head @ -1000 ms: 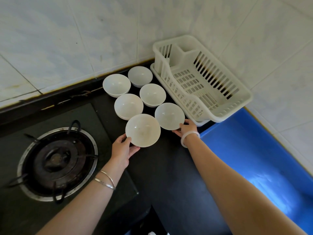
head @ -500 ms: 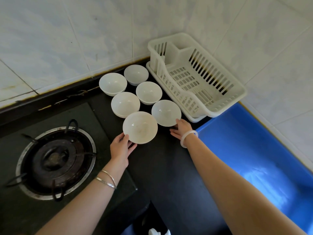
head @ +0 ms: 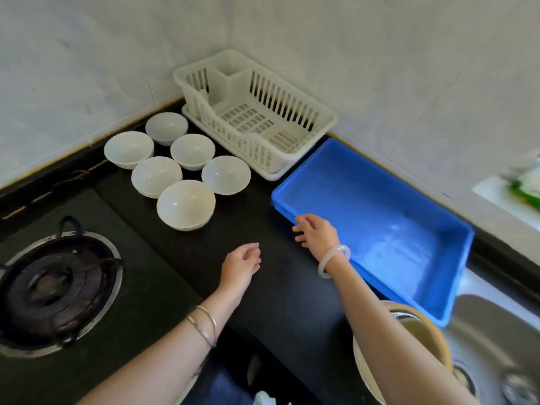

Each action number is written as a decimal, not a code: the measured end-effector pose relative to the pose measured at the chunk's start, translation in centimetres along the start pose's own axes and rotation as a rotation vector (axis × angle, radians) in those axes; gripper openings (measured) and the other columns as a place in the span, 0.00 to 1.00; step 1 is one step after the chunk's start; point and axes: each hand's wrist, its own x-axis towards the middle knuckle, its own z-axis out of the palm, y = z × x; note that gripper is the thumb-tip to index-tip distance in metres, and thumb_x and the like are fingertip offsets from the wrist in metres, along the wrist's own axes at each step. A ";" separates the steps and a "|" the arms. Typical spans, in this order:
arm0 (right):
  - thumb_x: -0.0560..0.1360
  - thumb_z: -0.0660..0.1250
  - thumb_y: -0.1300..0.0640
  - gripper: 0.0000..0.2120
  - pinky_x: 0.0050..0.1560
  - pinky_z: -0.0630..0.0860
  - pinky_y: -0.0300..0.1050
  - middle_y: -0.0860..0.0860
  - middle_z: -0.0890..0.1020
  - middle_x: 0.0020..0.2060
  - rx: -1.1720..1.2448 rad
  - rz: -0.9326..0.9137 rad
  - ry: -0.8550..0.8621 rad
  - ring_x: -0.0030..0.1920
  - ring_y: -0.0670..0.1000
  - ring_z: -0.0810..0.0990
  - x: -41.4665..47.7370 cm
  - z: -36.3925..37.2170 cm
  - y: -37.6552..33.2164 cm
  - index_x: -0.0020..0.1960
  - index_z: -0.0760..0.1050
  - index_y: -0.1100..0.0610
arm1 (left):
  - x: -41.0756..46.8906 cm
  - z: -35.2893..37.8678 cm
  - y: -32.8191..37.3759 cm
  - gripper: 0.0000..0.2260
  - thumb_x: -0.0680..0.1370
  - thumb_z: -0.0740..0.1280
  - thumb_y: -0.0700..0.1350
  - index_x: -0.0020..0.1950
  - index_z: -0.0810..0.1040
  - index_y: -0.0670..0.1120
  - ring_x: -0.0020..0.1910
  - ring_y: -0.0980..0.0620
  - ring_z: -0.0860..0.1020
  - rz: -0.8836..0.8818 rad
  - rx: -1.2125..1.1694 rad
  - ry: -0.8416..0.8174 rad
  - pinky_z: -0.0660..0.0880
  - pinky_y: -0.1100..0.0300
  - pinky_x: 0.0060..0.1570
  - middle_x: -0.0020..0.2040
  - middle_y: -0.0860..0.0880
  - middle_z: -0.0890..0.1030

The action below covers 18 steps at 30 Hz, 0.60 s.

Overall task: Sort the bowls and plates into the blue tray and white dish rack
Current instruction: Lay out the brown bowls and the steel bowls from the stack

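Black countertop runs into a tiled corner, with a gas burner at its left. Against the right wall sits the blue tray, and the white dish rack fills the corner. Six white bowls cluster beside the rack. The right hand, fingers spread and holding nothing, hovers at the tray's near edge; the left hand hangs loosely curled, unladen, over the counter.

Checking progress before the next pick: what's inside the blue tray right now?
Nothing: the blue tray shows only its bare, glossy floor. The right hand and forearm cover part of its near-left rim. All six white bowls sit on the counter, outside it.
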 end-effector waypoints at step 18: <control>0.72 0.70 0.54 0.11 0.47 0.71 0.47 0.57 0.80 0.48 -0.458 0.273 0.482 0.50 0.59 0.78 -18.3 -16.8 17.8 0.50 0.77 0.59 | -12.1 17.6 -4.2 0.13 0.74 0.69 0.48 0.58 0.79 0.49 0.45 0.57 0.76 0.532 0.836 -0.466 0.70 0.66 0.46 0.50 0.52 0.81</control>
